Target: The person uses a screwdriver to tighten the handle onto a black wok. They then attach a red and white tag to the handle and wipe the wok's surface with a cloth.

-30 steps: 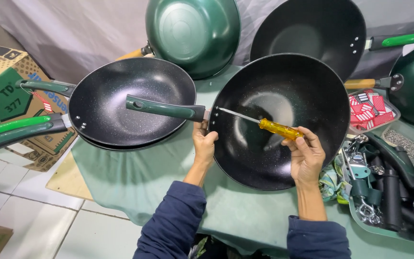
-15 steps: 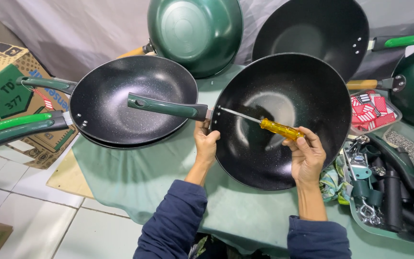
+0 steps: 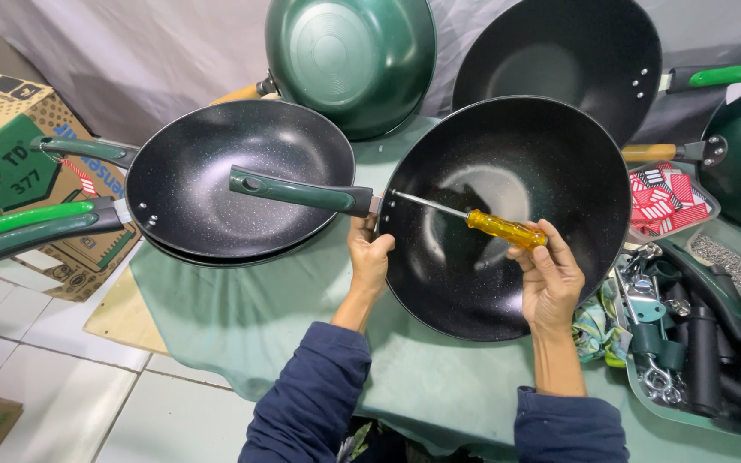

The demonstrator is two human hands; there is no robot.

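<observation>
Left hand [image 3: 369, 257] clamps black wok [image 3: 508, 206] rim near its dark green handle [image 3: 302, 190]; right hand [image 3: 551, 279] grips yellow screwdriver [image 3: 486, 225]. Risk: tip slips, scratching coating.

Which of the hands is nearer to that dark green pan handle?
The left hand. It grips the wok's rim right below the dark green handle. The right hand is over the wok's bowl, holding the yellow-handled screwdriver, farther away.

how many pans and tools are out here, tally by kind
woks showing black inside: 3
woks showing green outside: 2
yellow-handled screwdriver, in the right hand: 1
cardboard boxes: 2
total: 8
The left hand grips the near wok's rim.
</observation>
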